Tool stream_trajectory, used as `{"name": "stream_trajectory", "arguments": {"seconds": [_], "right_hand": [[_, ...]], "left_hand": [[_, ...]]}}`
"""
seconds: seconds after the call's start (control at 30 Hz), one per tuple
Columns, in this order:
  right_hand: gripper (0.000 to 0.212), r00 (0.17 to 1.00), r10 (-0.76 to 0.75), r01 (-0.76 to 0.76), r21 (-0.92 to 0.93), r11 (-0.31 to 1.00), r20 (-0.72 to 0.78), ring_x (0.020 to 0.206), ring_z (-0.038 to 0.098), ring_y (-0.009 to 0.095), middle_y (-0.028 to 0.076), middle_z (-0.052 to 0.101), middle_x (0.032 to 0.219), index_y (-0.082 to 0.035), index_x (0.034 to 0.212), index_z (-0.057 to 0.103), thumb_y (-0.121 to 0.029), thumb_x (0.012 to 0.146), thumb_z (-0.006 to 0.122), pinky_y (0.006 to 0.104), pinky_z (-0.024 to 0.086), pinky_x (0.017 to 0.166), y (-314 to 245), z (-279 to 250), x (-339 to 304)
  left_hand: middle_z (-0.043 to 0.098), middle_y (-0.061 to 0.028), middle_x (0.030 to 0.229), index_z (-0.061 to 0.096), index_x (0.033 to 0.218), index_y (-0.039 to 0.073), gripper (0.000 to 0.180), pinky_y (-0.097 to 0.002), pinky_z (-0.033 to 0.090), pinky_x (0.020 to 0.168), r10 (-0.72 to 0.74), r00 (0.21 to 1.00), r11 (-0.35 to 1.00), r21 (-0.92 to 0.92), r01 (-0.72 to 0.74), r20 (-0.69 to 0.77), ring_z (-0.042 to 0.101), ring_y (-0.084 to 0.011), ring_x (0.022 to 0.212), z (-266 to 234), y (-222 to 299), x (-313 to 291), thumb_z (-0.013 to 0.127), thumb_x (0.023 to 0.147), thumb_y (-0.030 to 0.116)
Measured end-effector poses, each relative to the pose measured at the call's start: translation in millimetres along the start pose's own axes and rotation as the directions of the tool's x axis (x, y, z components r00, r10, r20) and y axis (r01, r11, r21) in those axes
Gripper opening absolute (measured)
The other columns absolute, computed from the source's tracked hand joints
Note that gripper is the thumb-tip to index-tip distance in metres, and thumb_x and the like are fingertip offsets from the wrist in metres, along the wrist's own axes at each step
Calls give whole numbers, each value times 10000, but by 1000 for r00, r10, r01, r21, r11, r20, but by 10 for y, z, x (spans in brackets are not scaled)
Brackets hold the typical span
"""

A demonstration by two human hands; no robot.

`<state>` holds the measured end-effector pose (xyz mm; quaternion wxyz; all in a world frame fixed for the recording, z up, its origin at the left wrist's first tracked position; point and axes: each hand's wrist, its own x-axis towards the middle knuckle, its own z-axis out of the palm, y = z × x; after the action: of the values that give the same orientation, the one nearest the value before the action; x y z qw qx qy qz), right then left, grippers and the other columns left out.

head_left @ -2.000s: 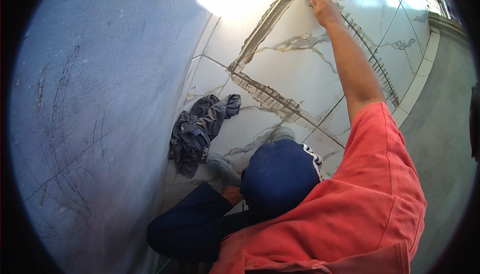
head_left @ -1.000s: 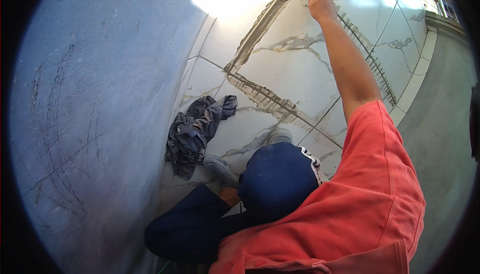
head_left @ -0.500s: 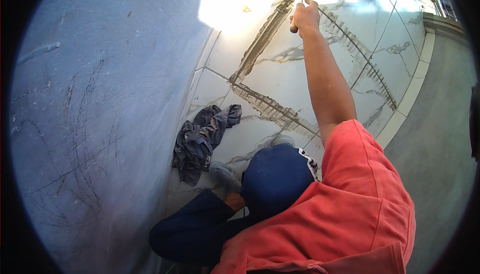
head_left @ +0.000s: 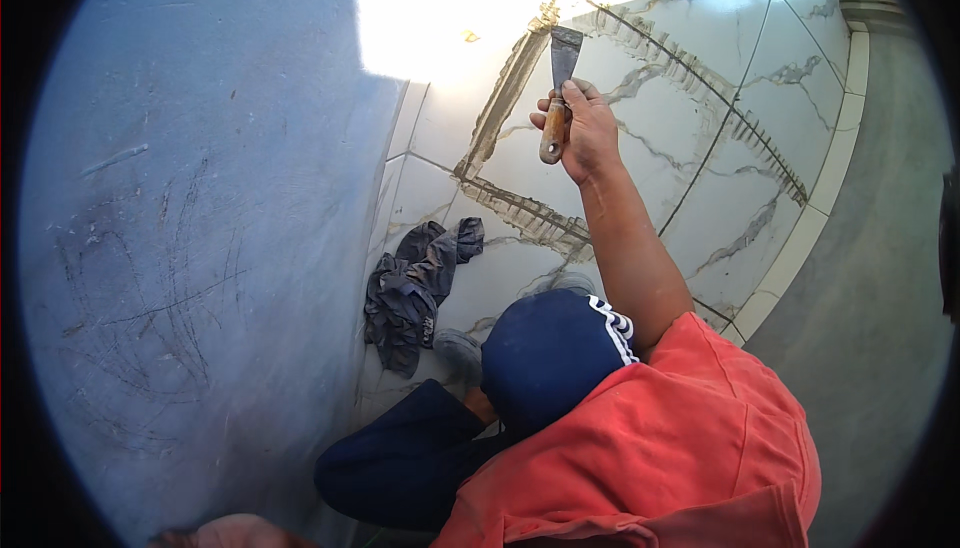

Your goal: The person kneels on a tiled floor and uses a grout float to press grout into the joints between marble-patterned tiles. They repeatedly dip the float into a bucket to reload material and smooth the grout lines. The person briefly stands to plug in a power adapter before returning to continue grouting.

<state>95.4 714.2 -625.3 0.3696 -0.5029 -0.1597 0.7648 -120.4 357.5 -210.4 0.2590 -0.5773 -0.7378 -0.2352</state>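
Observation:
My right hand (head_left: pixel 587 133) is closed round the wooden handle of a putty knife (head_left: pixel 565 53). The knife's dark, dirty blade points away from me and hangs near the top end of a grey grout line (head_left: pixel 505 103). Wet-looking grout also smears the joint (head_left: pixel 530 210) nearer to me and the long joint (head_left: pixel 690 63) to the right, all between white marbled floor tiles (head_left: pixel 540 148). At the lower left edge, my left hand (head_left: pixel 235 530) shows only in part beside the wall; its fingers are mostly cut off and blurred.
A crumpled dark cloth (head_left: pixel 410 288) lies on the tiles close to the left wall (head_left: pixel 200 228). My bent knee (head_left: pixel 550 348), in dark blue trousers, is in front of me. Bright sunlight washes out the far tiles. Another grey wall (head_left: pixel 880 248) rises on the right above light skirting tiles.
My right hand has drawn back toward me and slightly left, lifting the putty knife so its blade now shows. My left hand has come into view at the lower left.

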Motion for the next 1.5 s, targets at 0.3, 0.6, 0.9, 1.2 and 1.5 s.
{"name": "stream_trajectory", "arguments": {"seconds": [0.3,0.6,0.9,1.2,1.5], "right_hand": [[131,899,144,-226,157,962,414,943,680,194,70,668,1020,-94,1122,589,-211,1064,577,384,596,805,-114,-19,-537],[225,838,105,-209,137,968,536,1006,662,152,43,681,1076,-72,1171,624,-265,1059,601,332,562,859,-437,43,-686],[624,674,-700,170,-972,-164,236,1473,297,371,174,348,1565,-161,1438,503,-361,880,695,571,239,1179,-189,-1682,632],[727,750,-563,182,-927,-329,347,1550,133,362,124,199,1648,-301,1514,422,-533,863,645,593,147,1213,-13,-1763,796],[738,774,-532,182,-925,-333,344,1552,125,377,131,197,1651,-307,1520,423,-521,855,659,607,123,1214,-65,-1776,842]], "left_hand": [[590,-170,1361,517,1403,7,435,-396,449,1055,-208,601,271,-545,794,772,575,-263,1229,3479,1388,-145,561,1040,244],[665,-103,1208,558,1358,-23,380,-318,488,998,-12,600,294,-571,766,800,617,-180,1146,4035,1720,4,536,1086,242],[585,-81,897,608,1440,231,396,-341,495,808,93,694,786,-480,389,714,583,-223,818,4946,1379,414,588,1047,185],[560,-34,917,674,1349,357,367,-402,471,885,349,511,937,-283,-204,786,564,-249,932,6264,1060,839,636,992,279],[578,-21,920,708,1304,357,439,-410,453,918,598,520,800,-421,-427,610,570,-251,956,6975,978,762,707,897,192]]}}
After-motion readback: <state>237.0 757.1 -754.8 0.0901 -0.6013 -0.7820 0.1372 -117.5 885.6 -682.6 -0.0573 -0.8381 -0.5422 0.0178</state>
